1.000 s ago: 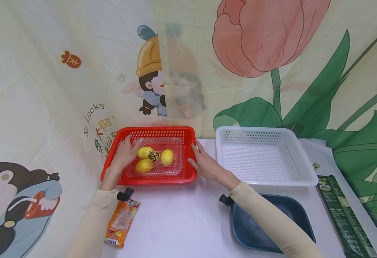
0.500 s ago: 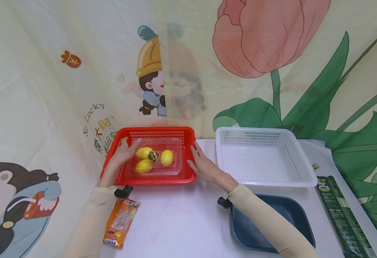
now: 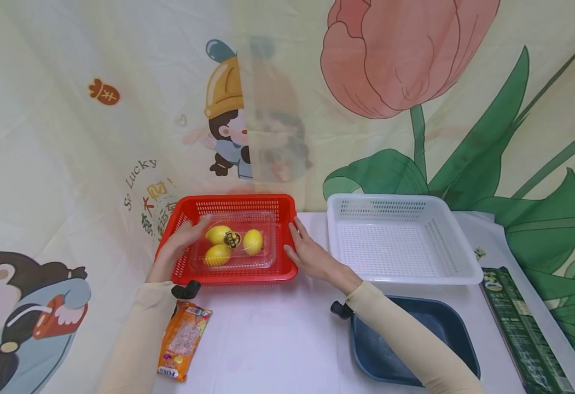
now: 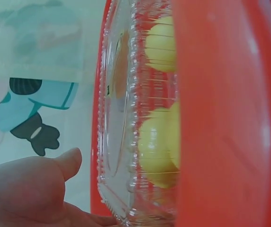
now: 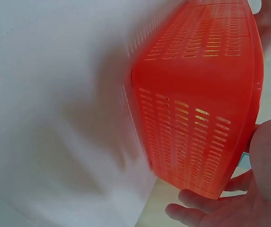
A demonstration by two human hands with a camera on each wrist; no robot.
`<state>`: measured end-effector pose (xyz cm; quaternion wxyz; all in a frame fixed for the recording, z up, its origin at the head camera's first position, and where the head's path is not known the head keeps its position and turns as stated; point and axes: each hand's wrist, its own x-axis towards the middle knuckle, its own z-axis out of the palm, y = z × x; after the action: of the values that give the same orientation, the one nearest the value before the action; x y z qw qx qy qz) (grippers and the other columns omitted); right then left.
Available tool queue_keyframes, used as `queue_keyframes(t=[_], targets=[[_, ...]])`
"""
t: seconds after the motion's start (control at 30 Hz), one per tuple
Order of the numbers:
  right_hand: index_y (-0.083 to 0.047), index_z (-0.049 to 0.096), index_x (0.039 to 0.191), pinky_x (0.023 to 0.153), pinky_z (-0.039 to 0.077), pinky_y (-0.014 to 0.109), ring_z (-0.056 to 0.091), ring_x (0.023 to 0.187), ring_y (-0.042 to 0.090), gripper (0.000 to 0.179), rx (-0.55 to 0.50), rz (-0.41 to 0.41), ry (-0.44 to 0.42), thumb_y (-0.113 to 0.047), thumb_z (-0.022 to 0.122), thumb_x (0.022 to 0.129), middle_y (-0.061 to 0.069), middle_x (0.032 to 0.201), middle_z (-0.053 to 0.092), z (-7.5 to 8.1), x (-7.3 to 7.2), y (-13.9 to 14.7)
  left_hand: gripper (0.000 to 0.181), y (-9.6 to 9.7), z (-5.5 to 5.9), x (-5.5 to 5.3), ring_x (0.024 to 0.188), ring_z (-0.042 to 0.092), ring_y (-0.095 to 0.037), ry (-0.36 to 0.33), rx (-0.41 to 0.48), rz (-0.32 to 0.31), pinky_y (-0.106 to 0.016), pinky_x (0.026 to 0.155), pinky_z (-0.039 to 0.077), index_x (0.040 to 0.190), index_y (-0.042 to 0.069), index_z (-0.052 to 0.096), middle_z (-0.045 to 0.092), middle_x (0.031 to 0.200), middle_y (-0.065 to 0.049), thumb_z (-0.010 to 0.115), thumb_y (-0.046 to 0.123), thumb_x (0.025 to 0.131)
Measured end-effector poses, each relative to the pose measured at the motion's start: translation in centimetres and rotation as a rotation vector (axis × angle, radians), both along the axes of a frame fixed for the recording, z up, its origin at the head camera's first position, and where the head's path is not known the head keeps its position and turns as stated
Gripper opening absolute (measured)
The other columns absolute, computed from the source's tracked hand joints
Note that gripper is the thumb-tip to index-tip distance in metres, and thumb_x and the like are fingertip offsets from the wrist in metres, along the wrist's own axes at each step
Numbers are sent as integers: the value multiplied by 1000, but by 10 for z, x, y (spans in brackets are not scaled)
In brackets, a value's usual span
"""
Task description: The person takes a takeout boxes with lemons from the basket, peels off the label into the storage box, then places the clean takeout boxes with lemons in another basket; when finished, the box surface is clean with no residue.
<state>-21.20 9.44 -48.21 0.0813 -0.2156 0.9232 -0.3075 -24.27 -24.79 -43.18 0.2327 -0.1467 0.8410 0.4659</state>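
A red slotted plastic basket stands at the back left of the white table. Inside it lies a clear clamshell box with yellow lemons and a dark round label. At the basket's left end is my left hand; its thumb is spread toward the box, and its fingertips are hidden beside the box's end in the left wrist view. My right hand holds the basket's right rim, thumb over the edge and fingers against the outside wall, as the right wrist view shows.
A white slotted basket stands to the right. In front of it is a dark blue tray, partly under my right forearm. An orange packet lies front left, and a long dark green package at the right edge. A printed curtain hangs behind.
My left hand has drawn back to the left and lower, away from the top of the clamshell box. The right hand stays at the red basket's rim.
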Motion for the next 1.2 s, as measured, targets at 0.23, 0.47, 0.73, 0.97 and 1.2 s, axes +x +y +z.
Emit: queue_keyframes(t=[0.23, 0.47, 0.73, 0.97, 1.2], targets=[[-6, 12, 163, 107, 50, 38, 31, 153, 29, 77, -2, 3, 1, -37, 52, 105, 8, 172, -1, 0, 0, 0, 102, -1, -5, -2, 135, 41, -42, -31, 46, 11, -60, 112, 42, 159, 0, 16, 33, 156, -26, 45, 73, 94], [-7, 12, 163, 106, 51, 39, 33, 152, 29, 77, -8, -6, -5, -34, 54, 105, 7, 172, 0, -1, 0, 0, 96, -7, -6, -9, 141, 34, -39, -136, 211, 34, -61, 113, 41, 162, 5, 11, 25, 161, -20, 46, 67, 97], [-8, 11, 163, 107, 50, 38, 33, 152, 28, 77, 14, -3, -6, -40, 50, 106, 6, 173, -2, -1, 0, 0, 57, -15, -2, -17, 146, 21, -41, -224, 398, 85, -77, 106, 36, 129, 9, 42, 22, 154, -19, 47, 58, 101], [-8, 11, 163, 107, 50, 38, 33, 152, 28, 77, 3, -1, -12, -39, 52, 105, 5, 173, -2, -3, -2, 1, 47, -22, -3, -22, 127, 37, -40, -243, 413, 68, -78, 96, 43, 90, 12, 48, 38, 128, -20, 49, 58, 101], [-9, 10, 163, 105, 52, 38, 33, 152, 28, 78, 2, -9, -14, -36, 53, 105, 5, 173, -2, -4, -3, 1, 54, -24, -5, -24, 126, 41, -32, -280, 451, 116, -64, 114, 37, 125, 13, 45, 39, 132, -14, 56, 58, 98]])
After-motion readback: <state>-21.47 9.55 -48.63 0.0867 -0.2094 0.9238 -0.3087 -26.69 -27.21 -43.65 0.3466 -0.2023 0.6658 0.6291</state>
